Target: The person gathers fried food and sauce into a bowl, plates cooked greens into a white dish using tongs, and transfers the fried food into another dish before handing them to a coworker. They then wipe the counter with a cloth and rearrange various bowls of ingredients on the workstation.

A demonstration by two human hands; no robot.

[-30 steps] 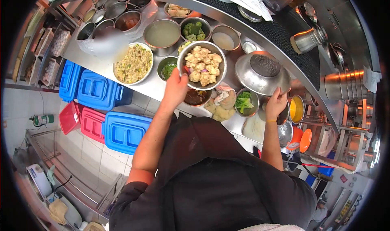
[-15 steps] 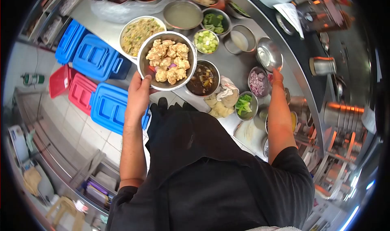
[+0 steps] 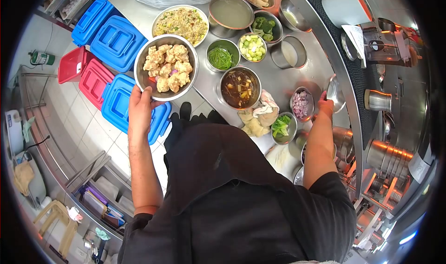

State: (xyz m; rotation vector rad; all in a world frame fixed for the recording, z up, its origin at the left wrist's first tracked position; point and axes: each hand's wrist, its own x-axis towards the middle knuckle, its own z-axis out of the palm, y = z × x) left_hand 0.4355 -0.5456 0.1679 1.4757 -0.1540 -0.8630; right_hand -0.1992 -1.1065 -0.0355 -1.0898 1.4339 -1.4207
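My left hand [image 3: 141, 106] grips the rim of a steel bowl [image 3: 139, 71], thumb on the near edge. Battered fried pieces [image 3: 168, 68] fill it, with bits of red and purple among them. At the right side of the counter, my right hand [image 3: 325, 107] is closed on the edge of a shiny steel bowl [image 3: 335, 93], which is tilted. Just left of that hand stands a bowl of chopped purple onion [image 3: 302, 104]. A pot of dark sauce [image 3: 240, 88] with pale chunks sits between my hands, beside a crumpled cloth [image 3: 259, 117].
On the steel counter [image 3: 316, 73] are a plate of fried rice [image 3: 181, 26], a pot of cloudy liquid [image 3: 231, 14], broccoli [image 3: 263, 28], cut green vegetable [image 3: 252, 47], green strips [image 3: 220, 58] and leafy greens [image 3: 281, 126]. Blue lidded bins [image 3: 118, 43] stand on the floor left. A raised shelf edge [image 3: 341, 69] borders the right.
My left hand has carried the bowl of fried pieces left, away from the counter, uncovering the green strips. My right hand has moved its steel bowl right and nearer, toward the shelf edge.
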